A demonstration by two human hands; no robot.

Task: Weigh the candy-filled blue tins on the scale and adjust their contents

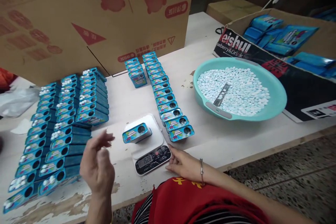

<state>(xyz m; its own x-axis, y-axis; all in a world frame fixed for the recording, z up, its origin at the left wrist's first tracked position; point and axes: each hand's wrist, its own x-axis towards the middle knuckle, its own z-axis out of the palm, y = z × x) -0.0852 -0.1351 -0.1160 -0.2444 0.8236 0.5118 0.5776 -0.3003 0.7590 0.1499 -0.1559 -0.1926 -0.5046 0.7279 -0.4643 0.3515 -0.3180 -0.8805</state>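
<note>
your left hand [97, 166] is empty, fingers loosely curled, left of the scale [156, 142]. your right hand [183, 163] touches the scale's right corner, likely to steady it; whether it grips, i cannot tell. the tin [135, 134] stands on the scale, presumably for a reading; its top's long axis runs roughly parallel to the display [145, 161], round hole [142, 128] at the right end.

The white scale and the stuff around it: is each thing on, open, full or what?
White scale: on, digits showing.
Blue box on it: upright, hole in top open.
Teal bowl: partly full of white pellets.
Metal strip: lying on the pellets.
Printed carton: open, blue packs inside.
Left hand: raised, holding nothing visible.
Right hand: touching the scale's edge.
</note>
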